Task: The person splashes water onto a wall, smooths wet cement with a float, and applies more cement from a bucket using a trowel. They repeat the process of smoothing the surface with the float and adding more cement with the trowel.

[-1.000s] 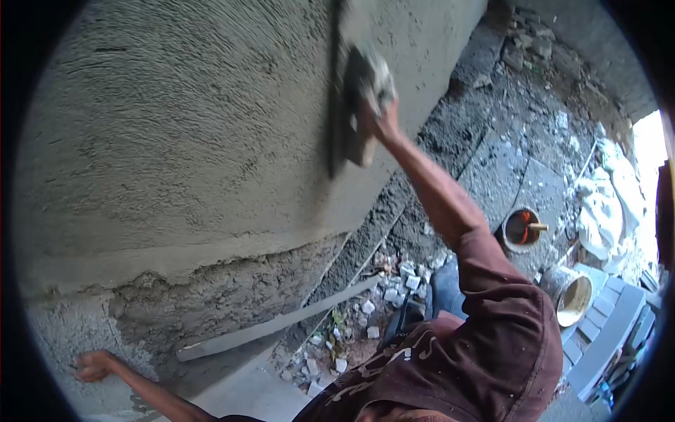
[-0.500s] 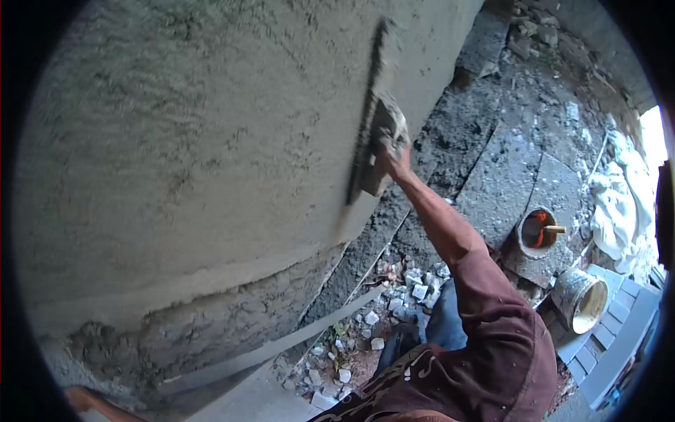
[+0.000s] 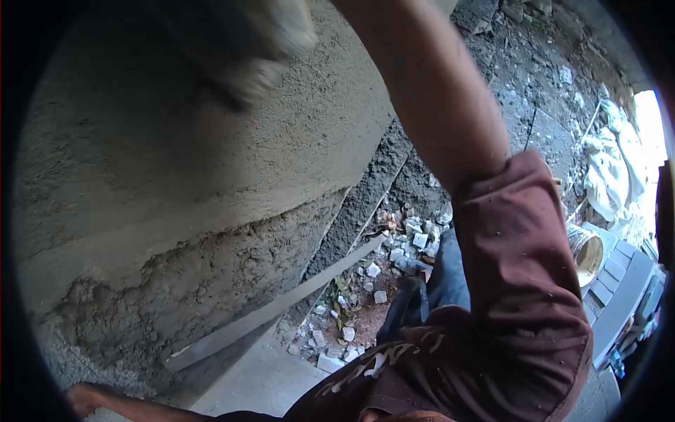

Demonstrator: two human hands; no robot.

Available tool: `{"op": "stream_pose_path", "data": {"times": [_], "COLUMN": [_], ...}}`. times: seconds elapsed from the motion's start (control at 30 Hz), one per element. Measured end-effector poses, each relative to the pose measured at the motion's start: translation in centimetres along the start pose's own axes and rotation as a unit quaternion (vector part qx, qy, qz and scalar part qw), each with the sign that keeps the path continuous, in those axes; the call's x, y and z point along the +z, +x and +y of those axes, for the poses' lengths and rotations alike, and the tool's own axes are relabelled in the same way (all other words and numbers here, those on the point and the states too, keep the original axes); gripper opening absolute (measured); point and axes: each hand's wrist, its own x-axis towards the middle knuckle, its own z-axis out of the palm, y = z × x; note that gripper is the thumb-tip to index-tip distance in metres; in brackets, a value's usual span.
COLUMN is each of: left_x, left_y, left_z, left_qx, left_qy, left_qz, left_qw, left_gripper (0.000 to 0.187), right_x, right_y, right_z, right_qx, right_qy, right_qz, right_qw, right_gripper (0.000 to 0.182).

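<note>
My right forearm crosses the upper middle and runs out of the top edge. Near the top, my right hand [image 3: 285,32], pale with mortar and smeared by motion, grips a dark blurred float [image 3: 211,42] over the wet grey plaster wall [image 3: 309,126]. The float's outline and my fingers are hard to make out. At the bottom left corner is my left hand [image 3: 84,399], low beside the base of the wall, its fingers hidden in shadow at the view's dark rim.
A long flat strip [image 3: 274,307] leans across the lower wall. White rubble [image 3: 373,269] lies by my legs. On the right are a bucket [image 3: 587,253] on stacked grey tiles [image 3: 610,280], and white sacks [image 3: 606,176]. Rough, uneven mortar [image 3: 211,271] covers the wall's base.
My right hand and the float have moved left and up, closer to the camera. My right arm is raised and now hides the upright bucket. The view has shifted slightly.
</note>
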Motion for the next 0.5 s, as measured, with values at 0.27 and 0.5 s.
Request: {"op": "stream_pose_path", "data": {"times": [0.27, 0.5], "left_x": [-3.4, 7.8], "left_y": [0.1, 3.2], "left_z": [3.4, -6.5], "left_qx": [-0.037, 0.372], "left_qy": [-0.206, 0.091], "left_qz": [-0.172, 0.176], "left_qw": [0.963, 0.907], "left_gripper": [0.056, 0.034], "right_x": [5.2, 4.2], "right_y": [-37.1, -10.4], "right_z": [10.7, -3.7], "right_qx": [0.305, 0.24], "right_qy": [0.036, 0.557], "right_qz": [0.049, -0.058], "right_qw": [0.951, 0.793], "right_gripper": [0.044, 0.039]}}
